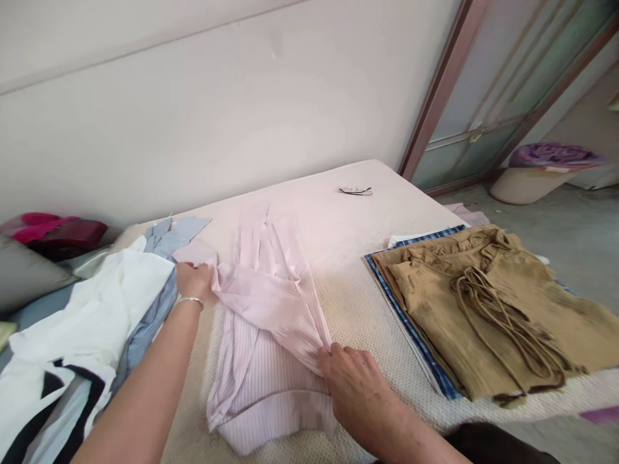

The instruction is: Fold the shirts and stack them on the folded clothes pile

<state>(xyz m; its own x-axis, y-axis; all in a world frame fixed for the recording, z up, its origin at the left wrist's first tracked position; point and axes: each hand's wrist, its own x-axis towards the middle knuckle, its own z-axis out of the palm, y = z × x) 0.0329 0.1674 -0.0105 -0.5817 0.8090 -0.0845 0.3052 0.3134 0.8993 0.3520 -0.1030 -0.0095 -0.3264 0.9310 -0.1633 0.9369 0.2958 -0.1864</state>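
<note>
A pale pink striped shirt lies partly folded on the bed, one sleeve drawn slantwise across its front. My left hand, with a bangle at the wrist, is closed on the cuff end of that sleeve. Lower right, my right hand pinches the shirt at its right side edge. Just beyond the left hand lie a white garment and a light blue garment. To the right of the shirt rests a stack topped by folded brown trousers with a long drawstring.
Eyeglasses lie on the beige bed cover near the wall. Pillows and dark red items sit at the far left. Beyond the bed's right edge, a bin with a purple liner stands on the floor beside a glazed door.
</note>
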